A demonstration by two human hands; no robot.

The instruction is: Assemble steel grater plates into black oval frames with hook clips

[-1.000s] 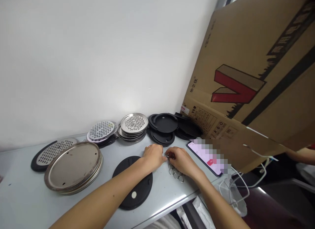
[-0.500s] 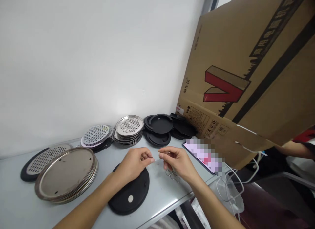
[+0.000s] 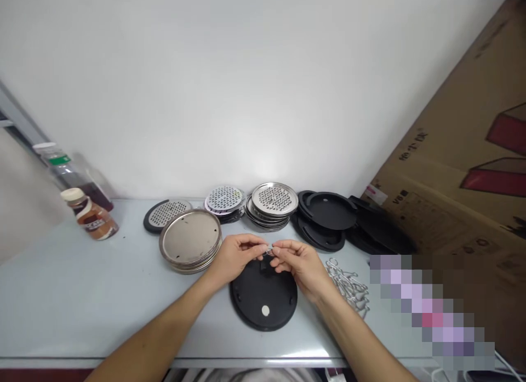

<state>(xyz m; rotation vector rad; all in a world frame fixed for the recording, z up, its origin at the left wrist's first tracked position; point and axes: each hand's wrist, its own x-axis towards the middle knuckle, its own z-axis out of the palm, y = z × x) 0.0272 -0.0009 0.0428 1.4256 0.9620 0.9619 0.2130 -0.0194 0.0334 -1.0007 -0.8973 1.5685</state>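
My left hand [image 3: 240,256] and my right hand [image 3: 302,264] meet fingertip to fingertip, both closed in a pinch. Between them is a small wire ring [image 3: 268,251], partly hidden by the fingers. Below lies a round black disc [image 3: 263,294] with a pale round spot near its front edge; the hands hover over its far edge. Beside my right wrist, a loose pile of wire hooks [image 3: 349,286] rests on the table, partly covered by the forearm.
Stacked metal plates [image 3: 191,237] stand left of my hands. Behind are perforated grater discs [image 3: 224,198], rimmed grater plates [image 3: 274,200] and black trays [image 3: 331,209]. Two bottles [image 3: 92,215] stand far left. A large cardboard box [image 3: 452,206] and a blurred-out phone [image 3: 427,311] are at right.
My hands, apart half a second ago with a small piece in each pinch, have come together at the fingertips. The view has swung left, bringing the bottles and the hook pile into sight.
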